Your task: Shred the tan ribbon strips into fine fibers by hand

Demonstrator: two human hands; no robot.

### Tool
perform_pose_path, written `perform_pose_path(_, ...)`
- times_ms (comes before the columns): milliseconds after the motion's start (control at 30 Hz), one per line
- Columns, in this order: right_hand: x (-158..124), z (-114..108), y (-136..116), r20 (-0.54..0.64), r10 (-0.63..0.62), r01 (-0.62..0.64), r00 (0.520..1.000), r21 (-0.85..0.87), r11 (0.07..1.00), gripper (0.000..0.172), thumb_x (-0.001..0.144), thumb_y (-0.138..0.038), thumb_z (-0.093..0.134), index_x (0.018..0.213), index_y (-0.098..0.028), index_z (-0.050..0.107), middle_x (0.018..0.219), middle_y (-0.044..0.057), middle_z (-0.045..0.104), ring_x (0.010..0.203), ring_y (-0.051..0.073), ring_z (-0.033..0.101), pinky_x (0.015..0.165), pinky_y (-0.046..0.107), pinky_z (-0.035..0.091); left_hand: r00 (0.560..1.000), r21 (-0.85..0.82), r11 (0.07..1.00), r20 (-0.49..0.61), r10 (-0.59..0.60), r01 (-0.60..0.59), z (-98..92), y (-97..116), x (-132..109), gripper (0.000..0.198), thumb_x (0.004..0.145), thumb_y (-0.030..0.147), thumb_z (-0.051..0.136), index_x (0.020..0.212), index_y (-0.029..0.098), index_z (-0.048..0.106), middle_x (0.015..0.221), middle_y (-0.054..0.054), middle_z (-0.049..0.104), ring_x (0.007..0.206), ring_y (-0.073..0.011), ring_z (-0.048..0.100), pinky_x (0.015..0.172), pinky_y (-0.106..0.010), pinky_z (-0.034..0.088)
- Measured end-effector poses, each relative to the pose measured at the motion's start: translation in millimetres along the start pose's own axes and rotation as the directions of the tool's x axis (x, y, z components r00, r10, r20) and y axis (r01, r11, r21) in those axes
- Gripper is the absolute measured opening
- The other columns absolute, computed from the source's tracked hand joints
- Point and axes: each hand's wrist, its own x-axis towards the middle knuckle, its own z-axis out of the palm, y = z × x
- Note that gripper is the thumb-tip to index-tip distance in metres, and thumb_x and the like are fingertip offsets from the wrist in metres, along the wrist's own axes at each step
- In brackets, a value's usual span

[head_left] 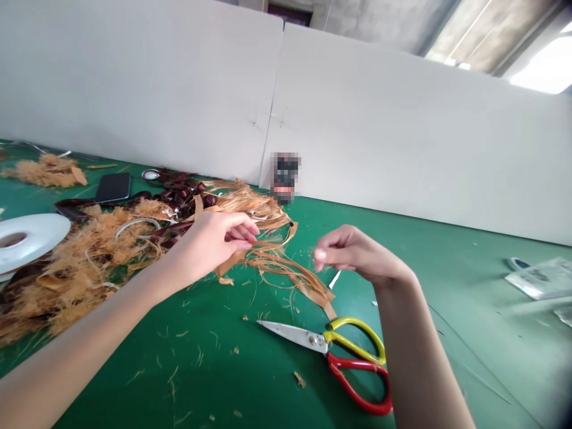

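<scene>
Left hand [218, 238] clenched on pale fibre strands [272, 262]; right hand [353, 253] pinched just beside them, grip unclear; red-and-yellow scissors [330, 351] below on green surface [210, 363].

room beside the right hand [353, 253] — scissors [315, 341] just below

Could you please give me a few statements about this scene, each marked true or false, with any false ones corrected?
The left hand touches tan fibrous strands. True.

Red-and-yellow-handled steel scissors are held in the right hand. False: they lie on the green tabletop below the hands.

A black smartphone lies on the tabletop beyond the strands. True.

A wide white roll sits at the right side of the view. False: it lies at the far left, beside a heap of the fibre.
</scene>
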Motion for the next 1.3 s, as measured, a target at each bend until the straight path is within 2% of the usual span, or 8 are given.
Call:
perform_pose_path(200,4.6,-2.8,0.9,-0.495,-0.222,0.342,0.840,0.167,0.925,0.025,0.090,-0.046,0.050,0.088,-0.029,0.069,0.056,-0.007,0.055,0.039,0.006,0.040,0.040,0.021,0.036,0.999,0.017,1.000,0.043,-0.026,0.026,0.2,-2.9,0.7,0.011,0.072,0.021,0.063,0.082,0.019,0.066,0.079,-0.002,0.073,0.078,-0.0182,0.069,0.077,-0.031,0.055)
perform_pose_path(267,8.9,-1.5,4.1,-0.545,-0.278,0.360,0.791,0.048,0.932,0.023,0.084,-0.030,0.059,0.106,-0.028,0.066,0.098,0.001,0.071,0.078,0.012,0.066,0.068,0.027,0.054,0.998,-0.002,1.000,0.056,-0.029,0.029,0.5,-2.0,0.6,0.011,0.072,0.022,0.064,0.082,0.019,0.066,0.081,-0.002,0.073,0.078,-0.0180,0.069,0.077,-0.031,0.055)
perform_pose_path(367,16.2,4.1,10.8,-0.500,-0.432,0.276,0.751,-0.356,0.893,0.047,0.073,-0.018,0.067,0.119,-0.024,0.059,0.141,0.006,0.052,0.130,0.023,0.048,0.108,0.043,0.039,0.998,-0.024,0.999,0.062,-0.029,0.030,0.6,-0.1,0.4,0.011,0.072,0.022,0.064,0.082,0.019,0.066,0.082,-0.002,0.074,0.078,-0.0175,0.069,0.077,-0.030,0.056)
perform_pose_path(600,25.1,19.1,12.6,-0.606,-0.533,0.055,0.591,-0.629,0.776,0.029,0.088,-0.035,0.055,0.062,-0.022,0.051,0.117,0.011,0.067,0.114,0.023,0.059,0.100,0.044,0.042,0.998,0.016,1.000,0.052,-0.022,0.021,0.6,-3.2,1.3,0.011,0.071,0.021,0.064,0.082,0.020,0.066,0.080,-0.002,0.074,0.077,-0.0184,0.070,0.076,-0.031,0.056)
perform_pose_path(800,15.9,10.8,-4.1,-0.593,-0.197,0.286,0.780,0.058,0.957,0.060,0.090,-0.065,0.021,0.055,-0.022,0.043,0.110,0.009,0.071,0.085,0.017,0.068,0.066,0.030,0.052,0.999,0.046,0.999,0.024,-0.026,0.025,1.1,-5.6,4.0,0.011,0.071,0.021,0.063,0.082,0.019,0.066,0.081,-0.003,0.074,0.078,-0.0190,0.070,0.077,-0.032,0.056)
perform_pose_path(1033,5.1,5.9,-4.1,0.058,0.239,-0.245,0.969,0.130,0.961,0.078,0.088,-0.070,0.022,0.075,-0.013,0.073,0.044,0.004,0.057,0.033,0.006,0.026,0.034,0.024,0.012,0.998,0.012,1.000,-0.069,-0.011,0.011,-1.9,-7.4,4.3,0.013,0.073,0.021,0.062,0.085,0.019,0.066,0.089,-0.004,0.074,0.085,-0.0193,0.070,0.081,-0.032,0.055)
perform_pose_path(1167,5.6,8.9,-5.8,0.068,-0.003,-0.016,0.998,0.276,0.961,0.060,0.089,-0.062,0.034,0.098,-0.018,0.073,0.045,-0.001,0.055,0.032,0.006,0.033,0.032,0.021,0.023,0.999,-0.011,1.000,-0.049,-0.005,0.004,-2.7,-8.0,3.1,0.014,0.073,0.022,0.063,0.085,0.019,0.065,0.088,-0.004,0.074,0.083,-0.0186,0.069,0.080,-0.032,0.055)
perform_pose_path(1300,8.6,12.1,-5.6,-0.283,-0.228,0.273,0.932,0.130,0.953,0.055,0.082,-0.027,0.046,0.137,-0.026,0.047,0.125,0.005,0.065,0.094,0.018,0.069,0.075,0.031,0.057,1.000,-0.045,0.999,-0.007,-0.004,0.003,-1.9,-6.3,3.5,0.012,0.072,0.024,0.064,0.083,0.019,0.065,0.086,-0.004,0.074,0.080,-0.0182,0.069,0.079,-0.032,0.055)
